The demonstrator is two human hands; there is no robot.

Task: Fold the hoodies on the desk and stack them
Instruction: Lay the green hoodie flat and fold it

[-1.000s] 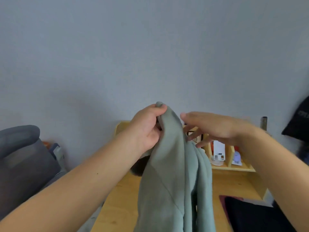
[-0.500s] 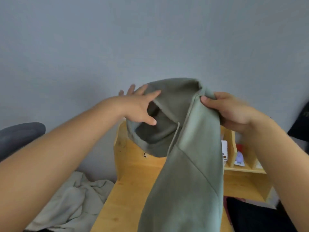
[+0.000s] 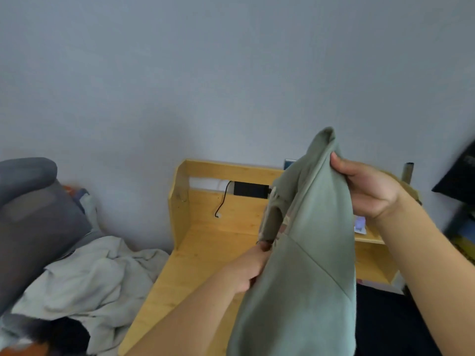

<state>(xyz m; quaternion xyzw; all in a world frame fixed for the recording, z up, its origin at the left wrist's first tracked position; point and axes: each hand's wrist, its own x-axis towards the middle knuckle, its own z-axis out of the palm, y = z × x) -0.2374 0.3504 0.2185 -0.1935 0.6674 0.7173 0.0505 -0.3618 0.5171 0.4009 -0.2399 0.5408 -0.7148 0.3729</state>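
A sage-green hoodie (image 3: 313, 253) hangs in the air over the wooden desk (image 3: 205, 242). My right hand (image 3: 365, 188) grips its upper part near the top, thumb on the front of the fabric. My left hand (image 3: 250, 268) holds the hoodie's left edge lower down, fingers curled into the cloth and partly hidden behind it. A dark garment (image 3: 385, 322) lies on the desk at the right, below the hanging hoodie.
A pale crumpled cloth (image 3: 90, 276) lies on a surface left of the desk, beside a grey chair back (image 3: 30, 209). A black box and cable (image 3: 250, 189) sit at the desk's back panel. Small shelves (image 3: 367, 235) with items stand at the right.
My left hand dropped from the hood opening down to the hoodie's left edge. The right hand shifted right, holding the top. The hood has closed up and the view swung left.
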